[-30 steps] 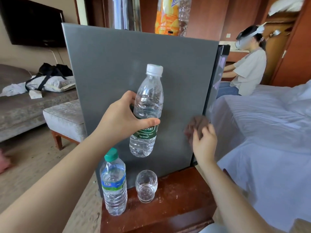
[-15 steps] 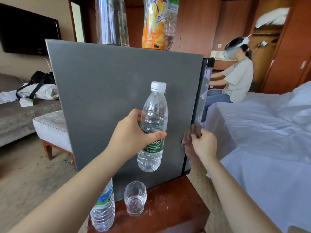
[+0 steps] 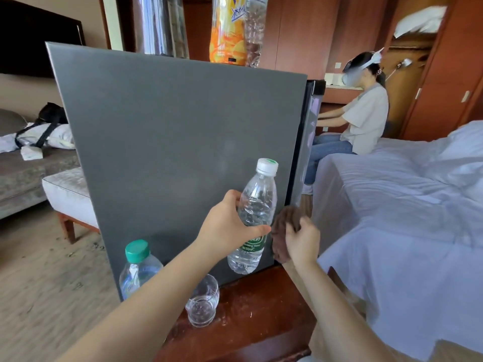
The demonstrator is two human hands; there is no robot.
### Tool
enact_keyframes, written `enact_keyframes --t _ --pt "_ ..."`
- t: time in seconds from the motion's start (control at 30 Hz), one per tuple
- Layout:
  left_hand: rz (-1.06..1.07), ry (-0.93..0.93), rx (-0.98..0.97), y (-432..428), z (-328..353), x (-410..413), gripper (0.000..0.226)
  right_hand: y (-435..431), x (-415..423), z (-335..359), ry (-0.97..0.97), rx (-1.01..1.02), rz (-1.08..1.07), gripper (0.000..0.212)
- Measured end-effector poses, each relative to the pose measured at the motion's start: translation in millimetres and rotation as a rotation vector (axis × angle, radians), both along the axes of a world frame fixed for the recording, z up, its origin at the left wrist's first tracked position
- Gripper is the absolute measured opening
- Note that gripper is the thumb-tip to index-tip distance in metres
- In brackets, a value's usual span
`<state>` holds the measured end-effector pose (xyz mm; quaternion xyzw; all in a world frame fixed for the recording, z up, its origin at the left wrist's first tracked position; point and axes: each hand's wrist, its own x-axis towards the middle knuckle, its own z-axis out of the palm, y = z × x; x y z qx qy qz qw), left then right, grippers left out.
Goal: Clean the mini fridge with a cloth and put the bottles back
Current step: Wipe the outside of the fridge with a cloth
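The grey mini fridge (image 3: 167,142) stands on a red-brown wooden table (image 3: 261,317), its side panel facing me and its door edge at the right. My left hand (image 3: 227,228) grips a clear water bottle (image 3: 254,218) with a white cap and green label, held upright in front of the fridge's lower right corner. Just to its right, my right hand (image 3: 302,240) holds a bunched brown cloth (image 3: 283,231) against the fridge's right edge. A second water bottle with a green cap (image 3: 137,265) and a small glass cup (image 3: 202,305) stand on the table.
An orange drink bottle (image 3: 227,30), a clear bottle (image 3: 254,30) and a shiny metal vessel (image 3: 160,24) stand on top of the fridge. A white bed (image 3: 407,205) is close on the right, with a seated person (image 3: 363,113) behind it. A padded bench (image 3: 69,194) and sofa are on the left.
My left hand has carried the white-capped bottle to the right and lower, toward the fridge's lower right corner. My right hand with the cloth has dropped lower along the fridge's edge.
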<state>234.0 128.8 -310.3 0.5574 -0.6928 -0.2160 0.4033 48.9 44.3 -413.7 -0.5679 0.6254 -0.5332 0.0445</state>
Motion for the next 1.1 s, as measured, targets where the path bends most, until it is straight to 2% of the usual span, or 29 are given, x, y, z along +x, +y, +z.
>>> enact_keyframes --t 0.17,0.3,0.37,0.47,0.53,0.57,0.67,0.8,0.9,1.03,1.1 --pt "-0.09 -0.017 0.128 -1.3 -25.1 -12.3 0.06 6.1 -2.2 -58.7 -0.011 0.296 -0.012 0.016" --pt "-0.114 -0.054 0.197 -6.7 -49.4 -22.2 0.062 13.2 -8.1 -61.1 0.211 0.487 -0.01 0.017" --pt "-0.123 -0.099 0.228 -9.2 -63.2 -26.1 0.062 20.1 -18.4 -51.2 0.25 0.453 -0.025 0.013" --pt "-0.121 -0.136 0.284 -13.8 -79.4 -30.8 0.061 30.4 -40.1 -25.7 0.218 0.283 -0.058 0.032" --pt "-0.101 -0.114 0.313 -17.9 -86.1 -34.0 0.06 34.2 -51.3 3.8 0.238 0.216 -0.063 0.015" --pt "-0.087 -0.106 0.322 -19.2 -87.3 -35.5 0.06 33.3 -55.4 18.8 0.243 0.192 -0.072 0.013" --pt "-0.065 -0.119 0.317 -23.6 -85.5 -39.6 0.06 30.9 -61.2 56.0 0.232 0.121 -0.091 0.036" --pt "-0.065 -0.051 0.136 -24.1 -54.3 -45.6 0.066 31.1 -57.9 73.2 0.187 0.036 -0.078 0.044" --pt "-0.08 -0.034 -0.142 -20.7 -4.0 -48.5 0.067 19.4 -59.5 76.4 0.116 0.013 -0.01 0.045" --pt "-0.023 -0.243 -0.633 -27.8 74.0 -46.8 0.053 -8.0 -63.8 128.3 0.054 -0.212 -0.028 0.029" --pt "0.01 -0.393 -0.8 -42.2 107.9 -45.2 0.052 -17.2 -58.4 174.9 0.001 -0.34 -0.049 0.031"
